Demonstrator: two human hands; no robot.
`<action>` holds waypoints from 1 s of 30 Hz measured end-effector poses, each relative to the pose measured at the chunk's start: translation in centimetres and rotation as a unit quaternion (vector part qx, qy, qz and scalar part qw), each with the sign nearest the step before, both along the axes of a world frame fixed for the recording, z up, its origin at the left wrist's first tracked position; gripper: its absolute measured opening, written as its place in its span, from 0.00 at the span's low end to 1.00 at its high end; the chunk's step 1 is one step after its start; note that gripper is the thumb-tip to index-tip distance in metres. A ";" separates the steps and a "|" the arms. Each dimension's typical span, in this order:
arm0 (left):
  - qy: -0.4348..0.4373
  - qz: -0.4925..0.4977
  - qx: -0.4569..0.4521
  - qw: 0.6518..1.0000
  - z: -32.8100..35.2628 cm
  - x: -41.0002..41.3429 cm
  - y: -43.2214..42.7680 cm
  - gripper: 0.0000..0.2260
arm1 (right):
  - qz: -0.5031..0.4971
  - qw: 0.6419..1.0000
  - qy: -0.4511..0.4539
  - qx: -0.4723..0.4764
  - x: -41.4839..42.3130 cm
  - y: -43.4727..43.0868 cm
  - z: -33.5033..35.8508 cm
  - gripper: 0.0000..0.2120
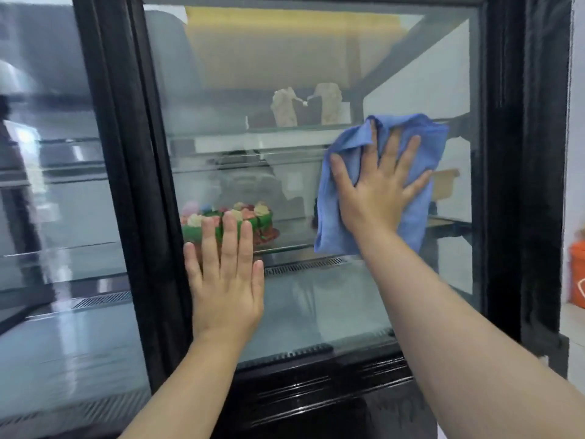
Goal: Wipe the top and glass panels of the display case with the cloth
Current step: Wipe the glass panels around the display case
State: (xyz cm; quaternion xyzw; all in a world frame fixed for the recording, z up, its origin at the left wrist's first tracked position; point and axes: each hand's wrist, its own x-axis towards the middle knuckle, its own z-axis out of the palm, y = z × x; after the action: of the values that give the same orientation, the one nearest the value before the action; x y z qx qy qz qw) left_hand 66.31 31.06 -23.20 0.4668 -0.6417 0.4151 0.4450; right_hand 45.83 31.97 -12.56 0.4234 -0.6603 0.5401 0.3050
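A black-framed display case (519,172) fills the view, with a side glass panel (285,90) facing me. My right hand (376,188) presses a crumpled blue cloth (348,144) flat against the right half of that panel, fingers spread and straight. My left hand (226,280) lies flat on the lower left of the same panel, fingers straight and together, holding nothing. Behind the glass a green cake (253,221) with coloured frosting sits on a shelf, partly hidden by my left fingers.
A second glass panel (53,191) runs off to the left past a black corner post (126,185). Two pale cake pieces (304,106) stand on an upper shelf. An orange container (576,274) stands on the floor at the right edge.
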 end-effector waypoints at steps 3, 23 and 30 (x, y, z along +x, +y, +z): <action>-0.058 -0.014 0.003 0.998 0.9 -0.2 1.4 0.25 | 0.040 0.990 0.134 -0.022 2.4 -0.1 6.5 0.28; 0.041 -0.025 -0.073 0.996 12.9 10.7 2.1 0.25 | 0.128 0.851 0.505 -0.061 11.4 -0.7 -4.4 0.27; 0.055 -0.030 -0.033 0.997 6.1 9.8 2.7 0.25 | 0.157 0.685 0.706 0.085 6.8 -0.1 -18.9 0.25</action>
State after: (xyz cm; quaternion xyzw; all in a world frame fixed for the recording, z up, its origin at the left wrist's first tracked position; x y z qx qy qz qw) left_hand 76.16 33.74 -17.11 0.4546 -0.6160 0.3961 0.5070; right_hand 52.60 31.88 -31.46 0.8015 -0.2166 0.0627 0.5539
